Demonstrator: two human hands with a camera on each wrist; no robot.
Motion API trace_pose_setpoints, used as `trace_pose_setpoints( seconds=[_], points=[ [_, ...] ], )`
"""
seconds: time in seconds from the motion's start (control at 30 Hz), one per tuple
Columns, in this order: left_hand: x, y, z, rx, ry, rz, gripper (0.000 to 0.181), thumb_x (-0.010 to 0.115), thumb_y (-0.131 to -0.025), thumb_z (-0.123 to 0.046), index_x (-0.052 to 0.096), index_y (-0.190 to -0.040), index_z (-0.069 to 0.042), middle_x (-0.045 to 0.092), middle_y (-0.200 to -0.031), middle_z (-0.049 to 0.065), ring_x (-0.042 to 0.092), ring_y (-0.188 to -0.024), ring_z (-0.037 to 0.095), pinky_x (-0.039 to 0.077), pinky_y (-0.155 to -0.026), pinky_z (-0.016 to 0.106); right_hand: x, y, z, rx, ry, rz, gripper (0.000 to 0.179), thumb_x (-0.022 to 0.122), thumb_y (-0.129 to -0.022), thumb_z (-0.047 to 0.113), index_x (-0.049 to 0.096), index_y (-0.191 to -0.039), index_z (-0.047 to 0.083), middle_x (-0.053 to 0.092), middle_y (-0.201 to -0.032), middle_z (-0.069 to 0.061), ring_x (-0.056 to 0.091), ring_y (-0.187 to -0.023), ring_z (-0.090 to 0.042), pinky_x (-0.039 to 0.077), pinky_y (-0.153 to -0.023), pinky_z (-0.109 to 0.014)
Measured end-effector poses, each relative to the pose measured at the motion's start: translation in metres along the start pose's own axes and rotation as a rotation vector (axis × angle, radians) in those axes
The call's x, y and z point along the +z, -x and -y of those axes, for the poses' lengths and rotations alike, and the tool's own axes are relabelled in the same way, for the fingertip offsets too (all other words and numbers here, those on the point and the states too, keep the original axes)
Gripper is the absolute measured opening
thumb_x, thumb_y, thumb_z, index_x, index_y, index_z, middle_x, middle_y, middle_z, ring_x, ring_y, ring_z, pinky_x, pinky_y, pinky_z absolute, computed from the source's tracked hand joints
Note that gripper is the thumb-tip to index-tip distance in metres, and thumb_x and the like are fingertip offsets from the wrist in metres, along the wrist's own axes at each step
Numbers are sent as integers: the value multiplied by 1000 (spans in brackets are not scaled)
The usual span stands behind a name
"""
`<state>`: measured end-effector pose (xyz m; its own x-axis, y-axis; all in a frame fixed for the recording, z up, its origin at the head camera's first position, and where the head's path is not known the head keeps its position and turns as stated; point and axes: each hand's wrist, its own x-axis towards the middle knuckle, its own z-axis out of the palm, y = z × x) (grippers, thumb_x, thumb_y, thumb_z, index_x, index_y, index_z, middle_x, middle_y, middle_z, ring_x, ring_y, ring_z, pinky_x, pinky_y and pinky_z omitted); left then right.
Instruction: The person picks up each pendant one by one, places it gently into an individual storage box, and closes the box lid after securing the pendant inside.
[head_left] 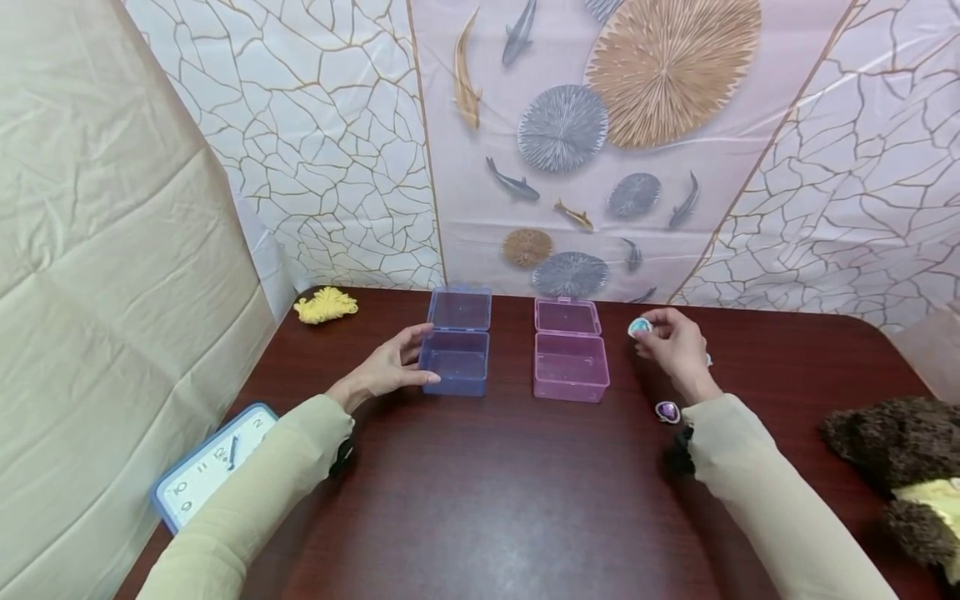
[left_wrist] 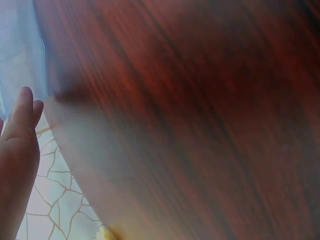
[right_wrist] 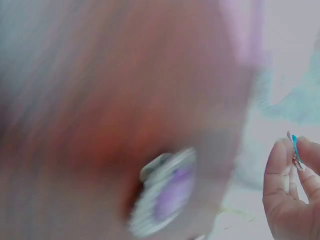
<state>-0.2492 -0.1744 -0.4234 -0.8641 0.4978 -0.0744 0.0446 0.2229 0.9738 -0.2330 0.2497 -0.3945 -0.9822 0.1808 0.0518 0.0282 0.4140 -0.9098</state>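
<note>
A see-through blue plastic box [head_left: 453, 362] stands on the table with its lid raised at the back. My left hand [head_left: 386, 364] holds its left side, thumb at the front corner and fingers toward the hinge. Between thumb and fingers, my right hand [head_left: 672, 346] pinches a turquoise-stoned jewellery piece [head_left: 639, 327] with a pale rim, seen edge-on in the right wrist view. Right of the blue box stands a pink plastic box [head_left: 572, 367], lid also raised. A purple-stoned jewellery piece [head_left: 667, 412] with a silvery rim lies below my right hand, large and blurred in the right wrist view.
Yellow yarn [head_left: 326, 306] lies at the back left. A blue-framed whiteboard [head_left: 217, 458] with writing lies partly under the left forearm. A brown fluffy thing [head_left: 900, 442] with yellow cloth sits at the right edge. Another small pale piece [head_left: 708, 359] shows behind the right hand.
</note>
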Motion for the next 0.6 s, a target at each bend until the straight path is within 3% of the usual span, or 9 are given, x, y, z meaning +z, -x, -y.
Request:
trace_pose_setpoints(
  seconds=[0.1,0.27,0.43,0.6],
  points=[
    [0,0,1,-6,2,-1,85,74,-79,-2,24,-147,-7,25,-153,13,33,-137,33,34,-108,47,16,2,23,-28,-199,8,34,59,-90,-1,48,-121,-13,59,-73,8,64,-61,0,57,-64,-22],
    [-2,0,-1,-20,6,0,86,74,-79,-3,23,-148,-9,23,-154,11,31,-138,32,33,-109,47,63,9,66,-72,-414,145,38,55,-89,-8,46,-125,-16,62,-78,6,66,-66,-5,56,-69,-22],
    [-3,0,-1,-29,-3,-6,85,73,-80,-3,23,-148,-10,22,-154,10,30,-138,31,32,-109,46,122,20,91,-49,-418,321,37,55,-88,-10,51,-125,-12,59,-88,-8,65,-69,-9,57,-73,-27],
    [-1,-1,-1,-35,-2,-1,84,73,-80,-3,22,-148,-10,22,-154,10,30,-138,31,32,-110,46,171,27,97,-18,-303,482,31,58,-89,-7,56,-119,-11,63,-88,-17,67,-70,-17,57,-76,-39]
  ],
)
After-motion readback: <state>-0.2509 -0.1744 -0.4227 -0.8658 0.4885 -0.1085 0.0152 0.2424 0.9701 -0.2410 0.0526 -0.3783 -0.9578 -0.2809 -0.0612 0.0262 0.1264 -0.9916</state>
